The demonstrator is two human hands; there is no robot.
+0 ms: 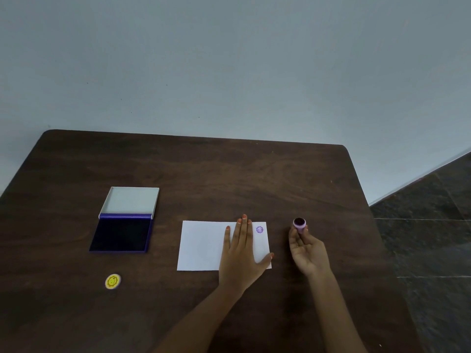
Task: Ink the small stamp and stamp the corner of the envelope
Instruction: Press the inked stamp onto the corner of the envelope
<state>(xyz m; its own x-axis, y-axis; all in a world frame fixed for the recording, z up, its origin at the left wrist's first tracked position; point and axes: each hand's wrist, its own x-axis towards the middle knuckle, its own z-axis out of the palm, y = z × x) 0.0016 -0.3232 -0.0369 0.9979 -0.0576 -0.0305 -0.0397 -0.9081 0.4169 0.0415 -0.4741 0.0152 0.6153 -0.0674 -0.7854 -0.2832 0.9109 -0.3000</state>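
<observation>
My left hand [240,253] lies flat, fingers spread, on the one envelope [204,247], whose far right corner bears one purple mark [259,229]. My right hand [307,247] pinches the one stamp [299,224], inked face up, just beside the envelope. One open ink pad [122,234] and one yellow cap [112,281] sit left on the table [229,179].

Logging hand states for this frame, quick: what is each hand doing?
Left hand: open, flat on the envelope.
Right hand: fingers closed on the small stamp, inked face up, off the envelope.
</observation>
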